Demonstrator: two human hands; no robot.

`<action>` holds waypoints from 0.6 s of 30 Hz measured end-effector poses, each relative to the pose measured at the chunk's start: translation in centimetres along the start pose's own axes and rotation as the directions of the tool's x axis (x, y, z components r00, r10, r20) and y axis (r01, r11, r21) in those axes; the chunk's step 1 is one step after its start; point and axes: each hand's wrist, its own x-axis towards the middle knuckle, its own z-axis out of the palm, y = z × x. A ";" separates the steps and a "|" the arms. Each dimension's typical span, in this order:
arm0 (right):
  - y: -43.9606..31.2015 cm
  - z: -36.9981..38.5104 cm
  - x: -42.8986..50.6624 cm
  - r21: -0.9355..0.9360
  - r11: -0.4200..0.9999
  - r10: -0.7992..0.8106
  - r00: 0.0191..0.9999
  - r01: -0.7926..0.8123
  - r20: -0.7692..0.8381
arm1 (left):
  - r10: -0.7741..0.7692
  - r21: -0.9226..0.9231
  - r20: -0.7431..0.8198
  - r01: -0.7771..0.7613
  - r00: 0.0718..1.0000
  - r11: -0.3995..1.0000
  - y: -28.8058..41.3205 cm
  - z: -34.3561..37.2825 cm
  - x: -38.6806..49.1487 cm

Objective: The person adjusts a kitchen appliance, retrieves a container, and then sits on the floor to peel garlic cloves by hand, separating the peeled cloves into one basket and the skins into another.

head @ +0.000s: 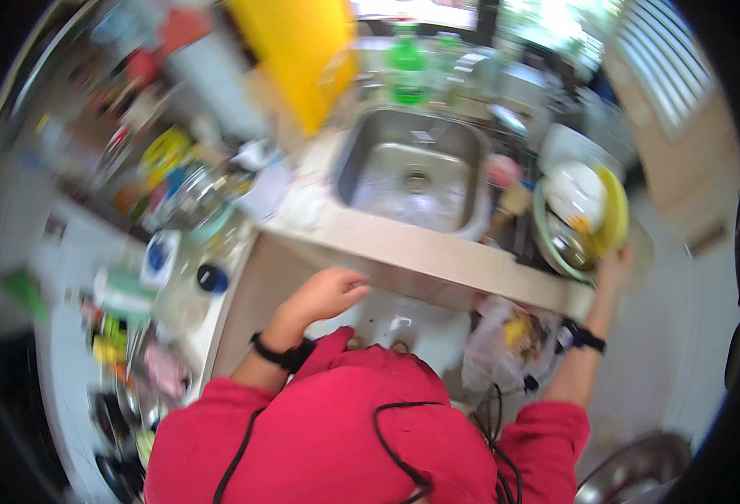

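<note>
My right hand (615, 268) is at the outer right edge of a pale green basin (543, 233) heaped with dishes; blur hides whether its fingers grip the rim or a dish. The basin holds a white bowl (574, 192), a yellow dish (615, 208) and a shiny metal item (571, 249). My left hand (335, 293) hangs in front of the counter edge with its fingers curled, and no object shows in it. Between and beyond the hands lies a stainless steel sink (417, 176) with its drain visible.
Green plastic bottles (407, 69) stand behind the sink. A plastic bag (489, 346) with mixed contents hangs below the counter (407, 242). Jars and containers crowd the left counter, among them a dark blue lid (212, 278). A large metal bowl (640, 466) is at lower right.
</note>
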 end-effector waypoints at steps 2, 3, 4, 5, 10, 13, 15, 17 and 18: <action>1.6 -0.8 1.2 -0.065 0.994 -0.094 0.994 0.091 -0.052 | -0.011 -0.042 -0.053 0.008 0.999 0.999 -0.3 0.0 -0.9; 2.2 -0.1 1.7 0.033 0.995 -0.086 0.982 0.093 -0.170 | -0.014 -0.039 -0.068 0.011 0.998 0.999 -0.6 0.0 -1.1; 2.7 -0.1 1.9 0.005 0.987 -0.160 0.976 0.163 -0.148 | -0.031 -0.043 -0.082 0.027 0.996 0.999 -0.9 -0.1 -1.5; 3.0 -0.4 2.2 0.021 0.996 -0.078 0.989 0.081 -0.122 | -0.038 -0.043 -0.084 0.034 0.996 0.999 -1.1 -0.1 -1.7; 1.6 -1.3 2.4 -0.223 0.974 -0.061 0.995 0.041 -0.081 | -0.102 -0.116 -0.110 0.089 0.989 0.989 -2.7 -0.5 -2.9; 0.1 -1.6 2.4 -0.387 0.921 -0.061 0.997 0.038 -0.049 | -0.101 -0.130 -0.137 0.083 0.985 0.988 -3.5 -1.0 -3.4; -0.2 -1.6 2.4 -0.434 0.899 -0.073 0.997 0.053 -0.030 | -0.110 -0.145 -0.151 0.088 0.983 0.986 -3.8 -1.4 -3.7; -0.3 -1.5 2.4 -0.430 0.900 -0.092 0.995 0.071 -0.028 | -0.119 -0.125 -0.155 0.100 0.981 0.987 -3.8 -1.8 -4.0; -0.3 -1.4 2.4 -0.449 0.889 -0.128 0.990 0.088 -0.060 | -0.135 -0.111 -0.153 0.118 0.979 0.987 -3.9 -2.1 -4.0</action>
